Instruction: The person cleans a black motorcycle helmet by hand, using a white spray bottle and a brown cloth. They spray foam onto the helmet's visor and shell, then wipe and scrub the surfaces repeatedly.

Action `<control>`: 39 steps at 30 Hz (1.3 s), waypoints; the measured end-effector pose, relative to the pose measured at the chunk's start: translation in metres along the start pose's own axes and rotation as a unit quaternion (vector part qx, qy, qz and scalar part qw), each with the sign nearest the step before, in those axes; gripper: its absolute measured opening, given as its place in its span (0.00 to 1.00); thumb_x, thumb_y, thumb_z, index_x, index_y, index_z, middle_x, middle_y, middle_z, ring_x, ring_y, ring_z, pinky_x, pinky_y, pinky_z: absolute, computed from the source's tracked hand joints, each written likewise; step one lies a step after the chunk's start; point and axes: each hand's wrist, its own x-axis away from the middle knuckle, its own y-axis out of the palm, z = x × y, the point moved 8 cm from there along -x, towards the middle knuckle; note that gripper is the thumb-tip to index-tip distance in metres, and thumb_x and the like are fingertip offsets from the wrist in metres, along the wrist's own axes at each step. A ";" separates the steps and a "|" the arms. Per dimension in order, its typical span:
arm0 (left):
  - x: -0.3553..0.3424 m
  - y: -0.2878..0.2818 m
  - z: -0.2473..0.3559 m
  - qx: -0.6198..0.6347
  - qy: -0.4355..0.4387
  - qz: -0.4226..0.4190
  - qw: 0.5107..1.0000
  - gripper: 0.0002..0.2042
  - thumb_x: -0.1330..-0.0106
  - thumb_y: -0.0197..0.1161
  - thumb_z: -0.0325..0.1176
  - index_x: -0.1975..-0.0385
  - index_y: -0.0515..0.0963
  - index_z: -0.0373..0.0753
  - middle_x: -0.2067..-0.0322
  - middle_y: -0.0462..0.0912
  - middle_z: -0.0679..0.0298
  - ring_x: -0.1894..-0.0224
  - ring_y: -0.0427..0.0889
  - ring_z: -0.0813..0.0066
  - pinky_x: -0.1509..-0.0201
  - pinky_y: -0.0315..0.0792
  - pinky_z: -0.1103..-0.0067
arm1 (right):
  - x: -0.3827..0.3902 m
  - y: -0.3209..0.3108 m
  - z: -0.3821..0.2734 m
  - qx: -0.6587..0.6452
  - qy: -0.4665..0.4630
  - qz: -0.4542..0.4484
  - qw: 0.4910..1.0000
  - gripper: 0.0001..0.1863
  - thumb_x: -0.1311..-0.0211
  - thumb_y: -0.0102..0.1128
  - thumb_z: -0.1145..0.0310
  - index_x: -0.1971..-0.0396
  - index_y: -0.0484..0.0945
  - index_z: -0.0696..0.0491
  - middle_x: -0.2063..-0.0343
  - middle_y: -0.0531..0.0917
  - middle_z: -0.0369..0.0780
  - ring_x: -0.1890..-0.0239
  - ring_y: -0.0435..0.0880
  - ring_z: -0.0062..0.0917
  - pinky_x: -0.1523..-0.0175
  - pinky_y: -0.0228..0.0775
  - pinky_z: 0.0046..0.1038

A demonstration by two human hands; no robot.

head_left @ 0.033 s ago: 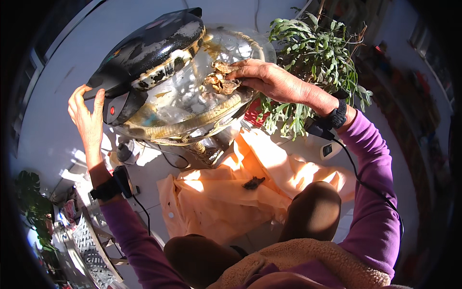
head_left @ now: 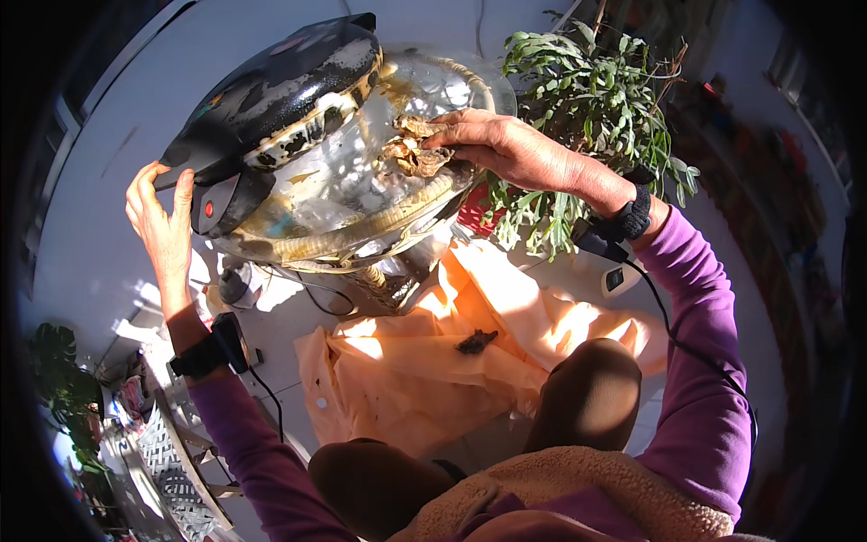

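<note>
A black, glossy, oblong case with a pale mottled rim and a red dot near one end tilts over the far left of a round glass-topped wicker table. My left hand grips that end, thumb and fingers on either side of its edge. Over the glass, the fingers of my right hand are closed on a crumpled, brownish clump; its exact kind I cannot make out. The glass is wet-looking and stained, with bright patches of sunlight.
A leafy potted plant stands right of the table. An orange cloth or sheet lies on the floor by my knees, with a dark scrap on it. A woven rack is at lower left. Cables run from both wrists.
Almost nothing differs. The brown clump under my right fingers has shifted very slightly; my left hand stays on the black case.
</note>
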 end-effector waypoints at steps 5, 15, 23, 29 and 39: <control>0.001 0.002 -0.005 0.001 -0.004 -0.002 1.000 0.24 0.32 0.65 0.55 0.46 0.76 0.43 0.40 0.73 0.60 0.34 0.66 0.58 0.29 0.57 0.62 | -0.004 -0.029 0.045 0.090 0.101 0.049 0.990 0.18 0.29 0.55 0.74 0.42 0.79 0.50 0.46 0.82 0.44 0.45 0.83 0.37 0.40 0.76 0.33; 0.000 0.005 -0.013 0.002 -0.013 -0.006 1.000 0.23 0.32 0.66 0.53 0.45 0.77 0.44 0.39 0.72 0.60 0.33 0.65 0.59 0.29 0.56 0.62 | 0.004 0.020 -0.067 0.024 -0.027 0.080 0.996 0.16 0.31 0.58 0.77 0.45 0.80 0.53 0.44 0.80 0.44 0.42 0.80 0.41 0.40 0.75 0.37; 0.000 0.003 -0.011 0.001 -0.005 -0.003 1.000 0.23 0.31 0.66 0.52 0.45 0.77 0.43 0.40 0.74 0.61 0.34 0.67 0.61 0.29 0.57 0.64 | 0.000 -0.008 -0.005 0.059 0.056 -0.003 0.997 0.20 0.29 0.56 0.76 0.39 0.77 0.52 0.45 0.81 0.43 0.44 0.82 0.37 0.37 0.74 0.32; 0.001 0.001 -0.007 -0.009 -0.001 -0.003 1.000 0.21 0.30 0.65 0.51 0.46 0.77 0.42 0.40 0.74 0.61 0.34 0.67 0.62 0.29 0.57 0.65 | -0.021 -0.042 0.091 0.111 0.174 -0.016 0.978 0.21 0.29 0.57 0.67 0.38 0.77 0.47 0.50 0.86 0.43 0.50 0.86 0.38 0.41 0.75 0.32; -0.009 -0.010 -0.002 0.029 0.068 -0.109 0.991 0.16 0.37 0.71 0.38 0.54 0.78 0.39 0.44 0.77 0.58 0.38 0.72 0.56 0.32 0.62 0.62 | -0.019 -0.043 0.103 0.101 0.190 -0.076 0.974 0.20 0.26 0.51 0.69 0.36 0.74 0.52 0.35 0.72 0.49 0.34 0.73 0.42 0.30 0.65 0.34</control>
